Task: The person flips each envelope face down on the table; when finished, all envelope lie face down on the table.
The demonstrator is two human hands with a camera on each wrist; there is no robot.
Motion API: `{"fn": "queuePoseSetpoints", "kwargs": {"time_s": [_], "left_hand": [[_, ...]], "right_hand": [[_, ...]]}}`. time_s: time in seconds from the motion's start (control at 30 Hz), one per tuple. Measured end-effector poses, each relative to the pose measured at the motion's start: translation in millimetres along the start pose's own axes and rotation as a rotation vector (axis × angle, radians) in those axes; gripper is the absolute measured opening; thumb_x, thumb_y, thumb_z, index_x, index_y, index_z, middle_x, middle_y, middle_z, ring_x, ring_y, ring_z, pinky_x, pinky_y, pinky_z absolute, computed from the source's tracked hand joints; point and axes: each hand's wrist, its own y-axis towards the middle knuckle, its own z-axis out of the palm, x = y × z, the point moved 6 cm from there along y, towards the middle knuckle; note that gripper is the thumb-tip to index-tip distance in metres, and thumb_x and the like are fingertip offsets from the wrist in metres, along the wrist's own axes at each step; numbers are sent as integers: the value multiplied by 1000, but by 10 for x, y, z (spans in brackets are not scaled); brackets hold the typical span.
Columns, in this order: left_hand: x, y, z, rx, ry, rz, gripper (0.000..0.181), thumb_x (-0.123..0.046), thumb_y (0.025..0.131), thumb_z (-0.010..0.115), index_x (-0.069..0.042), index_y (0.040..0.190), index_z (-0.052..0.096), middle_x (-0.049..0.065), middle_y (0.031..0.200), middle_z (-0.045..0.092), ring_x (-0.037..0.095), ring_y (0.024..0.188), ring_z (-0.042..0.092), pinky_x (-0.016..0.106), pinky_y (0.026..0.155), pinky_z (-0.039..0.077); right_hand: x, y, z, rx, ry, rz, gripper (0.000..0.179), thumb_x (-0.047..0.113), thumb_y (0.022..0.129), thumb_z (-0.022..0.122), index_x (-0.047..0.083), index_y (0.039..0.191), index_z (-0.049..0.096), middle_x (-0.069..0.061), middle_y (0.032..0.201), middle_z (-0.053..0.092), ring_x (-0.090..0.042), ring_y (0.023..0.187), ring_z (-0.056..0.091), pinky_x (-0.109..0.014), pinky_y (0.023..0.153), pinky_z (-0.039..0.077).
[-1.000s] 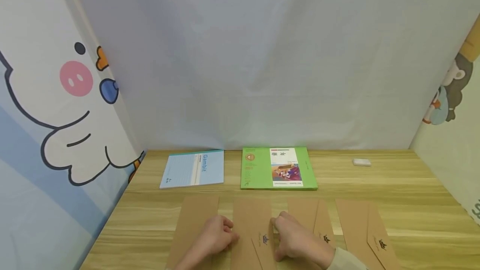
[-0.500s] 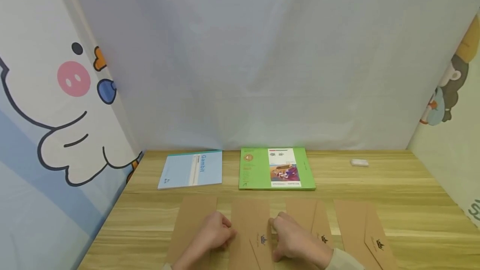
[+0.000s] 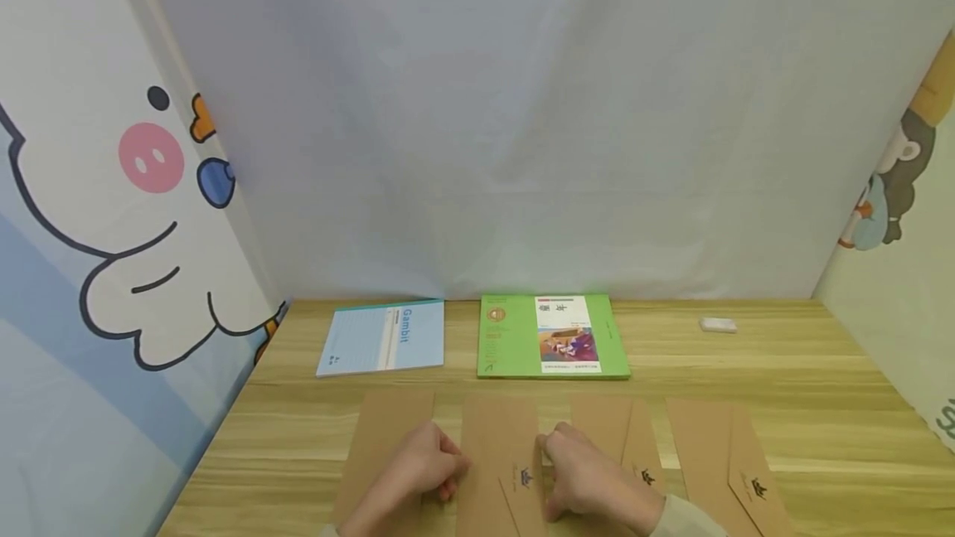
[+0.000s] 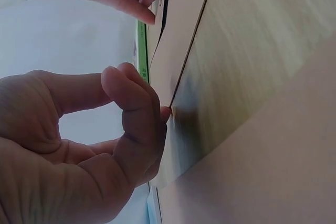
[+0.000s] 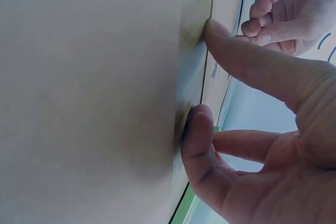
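Several brown paper envelopes lie in a row on the wooden table in the head view. My left hand (image 3: 427,464) is at the left edge of the second envelope (image 3: 488,437), over part of the first envelope (image 3: 388,421). In the left wrist view its fingers are loosely bent and one fingertip touches the edge. My right hand (image 3: 585,475) is at that envelope's right edge, partly covering the third envelope (image 3: 603,421). The right wrist view shows the thumb (image 5: 252,66) and a bent finger apart along the edge. Neither hand pinches it. The fourth envelope (image 3: 701,437) lies apart at right.
Behind the envelopes lie a light-blue notebook (image 3: 358,338) and a green book (image 3: 510,346). A small white eraser-like block (image 3: 718,325) is at the back right. White cloth (image 3: 522,147) hangs along the table's back edge, with printed cloth at both sides.
The left hand's fingers have shifted slightly at the envelope's edge. The right hand stays where it was. The head view sways a little; the envelopes stay in place.
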Motion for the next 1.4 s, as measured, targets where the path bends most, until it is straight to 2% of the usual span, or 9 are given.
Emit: {"fn": "queuePoseSetpoints", "kwargs": {"time_s": [0.3,0.57,0.7,0.8,0.93,1.3,1.4], "left_hand": [[7,-13,8,-4,-22,-27,12,0,82,67,0,71,66,2,48,55,8,39,52,25,45,50],[52,16,29,-5,-70,-53,10,4,81,66,2,72,66,2,47,54,6,38,49,23,43,49],[57,16,35,-4,-71,-65,10,5,80,66,2,71,66,4,48,55,6,38,50,23,42,48],[58,20,57,17,-89,-72,7,6,80,65,3,74,67,7,50,57,8,39,51,25,43,50],[61,16,73,28,-103,-69,5,6,80,64,4,78,68,9,53,59,9,40,53,26,45,51],[18,36,6,1,-21,-36,3,3,83,65,6,82,63,7,52,58,12,42,57,28,46,51],[2,56,-7,-4,-26,-22,8,3,83,64,8,88,63,7,53,59,14,43,58,29,47,52]], "right_hand": [[5,7,6,0,-4,5,49,5,43,90,3,85,64,-2,80,45,-17,70,40,-27,60,42],[-8,17,1,18,9,24,54,4,45,90,-1,92,65,-3,81,46,-18,70,40,-27,60,41],[-13,14,4,16,10,20,52,4,44,90,0,89,65,-3,81,46,-18,70,41,-27,59,41],[-15,12,8,11,12,17,50,4,44,90,1,87,65,-3,80,46,-17,69,41,-27,59,42],[-4,21,17,10,-1,7,50,6,44,90,2,88,65,-2,80,46,-17,69,41,-26,59,42],[-15,2,3,2,-17,-1,49,7,44,88,2,86,64,-2,79,45,-16,69,40,-27,59,41],[-12,-1,3,-1,-25,-11,47,7,44,88,3,84,63,-2,79,44,-16,69,39,-27,59,41]]}}
